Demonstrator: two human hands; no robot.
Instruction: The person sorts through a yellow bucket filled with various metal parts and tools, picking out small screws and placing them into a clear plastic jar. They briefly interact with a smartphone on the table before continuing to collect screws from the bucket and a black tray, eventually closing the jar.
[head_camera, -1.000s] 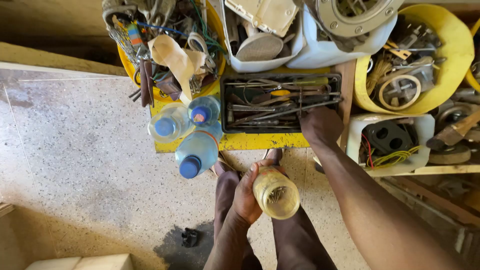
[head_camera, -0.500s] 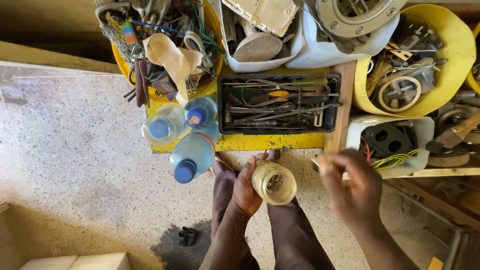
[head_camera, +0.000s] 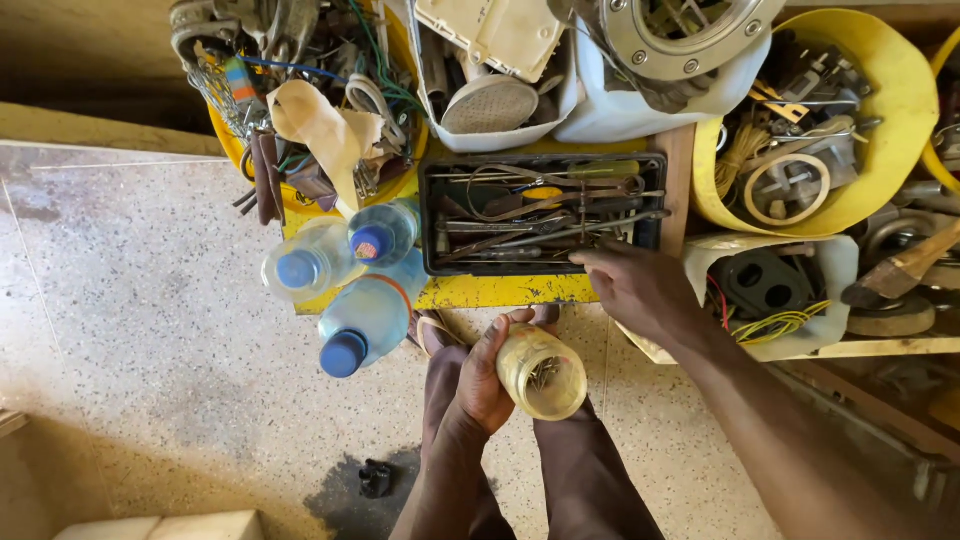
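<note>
My left hand (head_camera: 484, 378) grips a clear open jar (head_camera: 543, 373) with small metal bits inside, held over my knees. My right hand (head_camera: 637, 288) reaches forward to the front edge of a black tool tray (head_camera: 440, 262) full of pliers, screwdrivers and other metal tools; its fingertips touch the tray's rim at the lower right. Whether the fingers pinch anything I cannot tell. The tray rests on a yellow box (head_camera: 500, 291).
Three plastic bottles with blue caps (head_camera: 345, 285) stand left of the tray. Yellow tubs (head_camera: 880, 150) of parts, a white tub (head_camera: 690, 100), wires and a hammer (head_camera: 900, 270) crowd the top and right. Speckled floor (head_camera: 150, 330) lies to the left, with a small black object (head_camera: 375, 478).
My right hand went from the tray back to beside the jar, then forward again to the tray's front edge. The jar stays in my left hand.
</note>
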